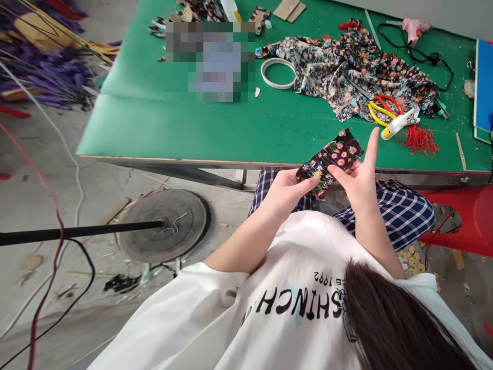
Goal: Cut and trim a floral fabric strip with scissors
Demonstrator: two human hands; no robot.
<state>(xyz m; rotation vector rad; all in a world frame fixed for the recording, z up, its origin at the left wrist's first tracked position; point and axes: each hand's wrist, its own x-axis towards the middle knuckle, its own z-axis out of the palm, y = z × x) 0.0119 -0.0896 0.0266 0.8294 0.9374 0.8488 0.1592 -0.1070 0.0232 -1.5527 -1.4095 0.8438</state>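
Between my hands is a small rectangular piece of black floral fabric [334, 156], held just off the table's front edge. My left hand [287, 190] pinches its lower left end, thumb on top. My right hand [360, 177] grips the right side with its thumb pressed on the cloth, while one finger points up and away. Right of that hand, a small white glue bottle with a yellow label [398, 124] lies beside scissors [385, 109] with red and yellow handles. Red threads [419, 141] lie in a tangle next to the bottle.
A heap of floral fabric [346, 72] and a tape roll [278, 73] lie on the green table [162, 123]. Behind them are a pink glue gun [415, 31] and its black cord. A round stand base [164, 226] is on the floor; a red stool [470, 218] is at right.
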